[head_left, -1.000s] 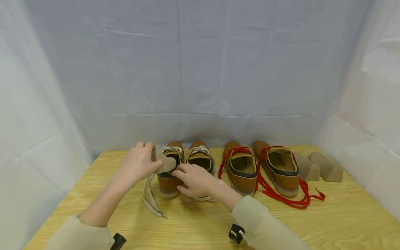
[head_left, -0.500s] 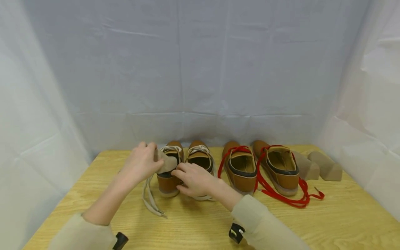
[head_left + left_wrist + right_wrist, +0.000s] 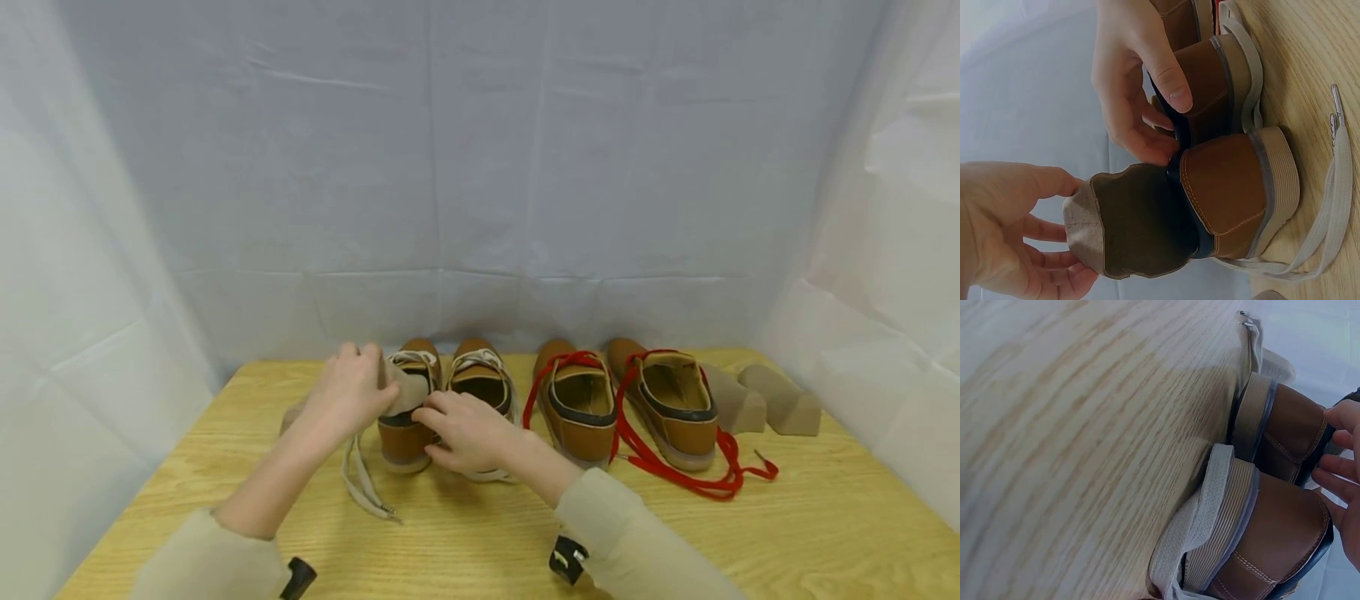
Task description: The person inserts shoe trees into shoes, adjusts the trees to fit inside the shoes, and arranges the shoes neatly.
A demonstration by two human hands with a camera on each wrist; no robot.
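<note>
A brown shoe with beige laces (image 3: 403, 433) stands on the wooden table (image 3: 480, 542), its heel toward me, with its twin (image 3: 480, 383) just to the right. My left hand (image 3: 348, 396) grips a grey-brown shoe insert (image 3: 408, 390) whose front end sits inside the left shoe's opening. In the left wrist view the insert (image 3: 1135, 228) enters behind the heel (image 3: 1235, 194). My right hand (image 3: 465, 432) holds that shoe's heel collar with curled fingers (image 3: 1147, 134), its thumb lying on the twin's heel (image 3: 1210, 69). The right wrist view shows both heels (image 3: 1279, 531) and soles.
A second brown pair with red laces (image 3: 581, 408) (image 3: 675, 404) stands to the right, with red laces trailing (image 3: 712, 483). Two more inserts (image 3: 738, 404) (image 3: 783, 404) lie at far right. Another tan piece (image 3: 288, 417) shows left of my left wrist. Loose beige laces (image 3: 363, 483) lie in front. White cloth walls the table.
My left hand has shifted slightly right and down with the insert. The tan piece behind my left wrist has come into view. The right hand has stayed put.
</note>
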